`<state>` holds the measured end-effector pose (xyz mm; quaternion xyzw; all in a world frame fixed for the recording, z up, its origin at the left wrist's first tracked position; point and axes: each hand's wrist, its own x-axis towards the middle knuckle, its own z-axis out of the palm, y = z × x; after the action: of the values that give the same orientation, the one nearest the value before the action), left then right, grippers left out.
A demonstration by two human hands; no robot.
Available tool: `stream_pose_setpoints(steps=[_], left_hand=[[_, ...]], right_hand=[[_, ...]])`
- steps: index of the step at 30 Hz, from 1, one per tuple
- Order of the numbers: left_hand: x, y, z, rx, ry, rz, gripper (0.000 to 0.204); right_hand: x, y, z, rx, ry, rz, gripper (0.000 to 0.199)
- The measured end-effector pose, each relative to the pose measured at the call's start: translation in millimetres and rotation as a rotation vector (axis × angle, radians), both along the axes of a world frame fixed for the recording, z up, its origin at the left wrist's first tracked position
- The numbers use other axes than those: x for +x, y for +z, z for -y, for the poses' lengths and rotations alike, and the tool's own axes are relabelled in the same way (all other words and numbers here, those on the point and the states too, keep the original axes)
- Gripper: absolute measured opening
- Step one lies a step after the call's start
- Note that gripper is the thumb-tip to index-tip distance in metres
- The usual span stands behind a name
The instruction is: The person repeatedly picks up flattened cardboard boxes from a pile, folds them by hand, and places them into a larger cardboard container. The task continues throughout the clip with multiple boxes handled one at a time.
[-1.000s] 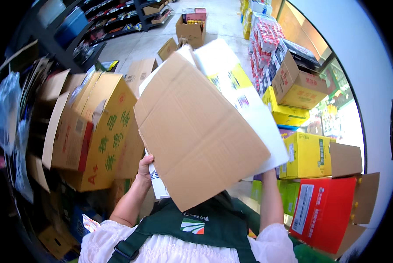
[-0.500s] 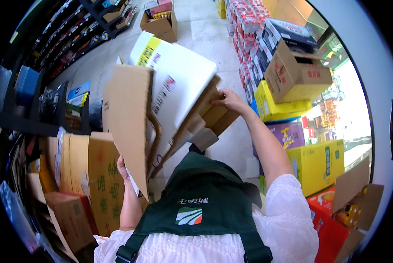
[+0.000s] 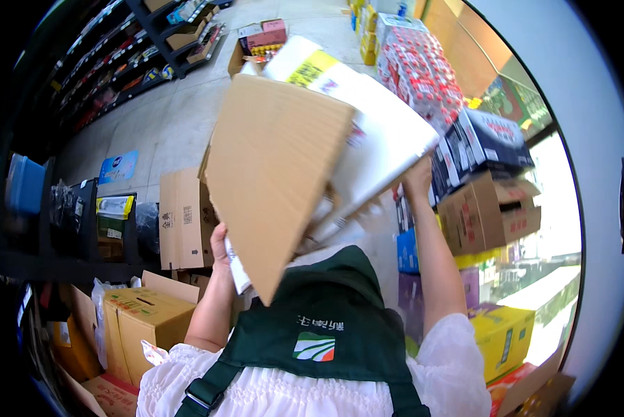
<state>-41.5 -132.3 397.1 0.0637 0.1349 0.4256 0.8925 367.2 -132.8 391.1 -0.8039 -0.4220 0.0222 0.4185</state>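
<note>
A loose bundle of flattened cardboard is held up in front of my apron. Its nearest piece is a plain brown cardboard sheet (image 3: 277,153), tilted and hiding much of what lies behind. A white cardboard sheet (image 3: 381,132) with a yellow band fans out to the right. My left hand (image 3: 221,244) grips the bundle's lower left edge, fingers partly hidden behind the brown sheet. On the far right edge, my right hand (image 3: 417,179) is closed on the white sheet and the pieces under it; its fingertips are blurred.
Left stands a brown carton (image 3: 183,219), with an open-topped yellow-brown box (image 3: 145,313) nearer. Shrink-wrapped bottles (image 3: 423,73), a dark carton (image 3: 489,142) and an open brown box (image 3: 489,212) line the right side. Ahead, a box of goods (image 3: 260,42) sits on the floor.
Both hands have carried the bundle to the right. The brown sheet has swung round and shows more of its broad face, and the right hand is farther out. The view has shifted too.
</note>
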Motion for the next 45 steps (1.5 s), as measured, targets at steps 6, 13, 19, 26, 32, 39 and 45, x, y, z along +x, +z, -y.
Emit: stream_pose_setpoints(steps=[6, 13, 19, 26, 32, 39, 45], left_hand=[[40.6, -9.9, -104.2, 0.139, 0.032, -0.286, 0.066], [48.1, -1.7, -208.2, 0.308, -0.055, -0.797, 0.082], [88.4, 4.6, -203.2, 0.194, 0.313, -0.864, 0.093], [86.5, -25.5, -219.6, 0.065, 0.575, -1.66, 0.106], [62.2, -21.6, -263.5, 0.004, 0.632, -1.647, 0.106], [21.5, -17.0, -298.1, 0.025, 0.706, -1.7, 0.108], [-0.1, -33.9, -303.6, -0.17, 0.693, -1.799, 0.113]], right_hand=[[37.2, 2.3, -107.2, 0.255, 0.65, -1.497, 0.072], [79.0, 24.8, -275.1, -0.089, 1.169, -1.778, 0.089], [65.1, 33.8, -352.2, -0.345, 1.014, -1.204, 0.067], [12.7, 19.8, -406.9, -0.499, 1.203, -1.232, 0.048], [-28.2, 49.3, -450.0, -0.542, 1.222, -1.238, 0.049], [-63.2, 61.6, -454.4, -0.592, 1.178, -1.395, 0.068], [-128.6, 74.8, -484.0, -0.67, 1.217, -1.003, 0.062]])
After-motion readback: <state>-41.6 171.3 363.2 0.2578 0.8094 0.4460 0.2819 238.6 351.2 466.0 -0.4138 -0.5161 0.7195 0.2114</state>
